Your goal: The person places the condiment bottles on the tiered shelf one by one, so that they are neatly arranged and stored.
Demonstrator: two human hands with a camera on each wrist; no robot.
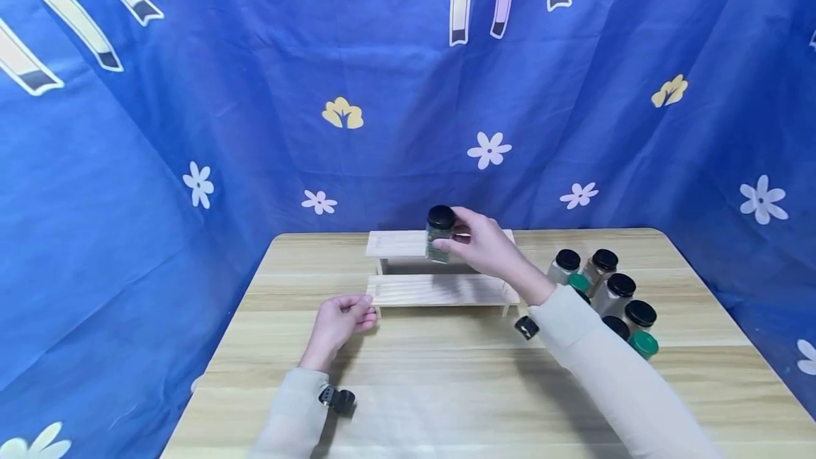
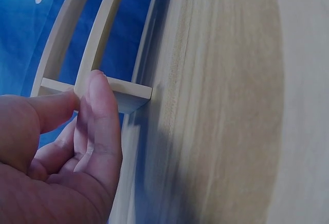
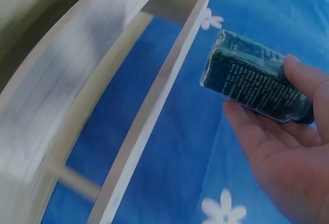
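Right wrist view shows a clear, green-filled jar point(image 3: 252, 78).

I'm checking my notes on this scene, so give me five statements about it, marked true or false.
1. The right grip holds a jar. True.
2. That jar's lid is green. False: its lid is black.
3. The left grip touches the rack. True.
4. The other jars stand left of the rack. False: they stand right of it.
5. Green lids show among those jars. True.
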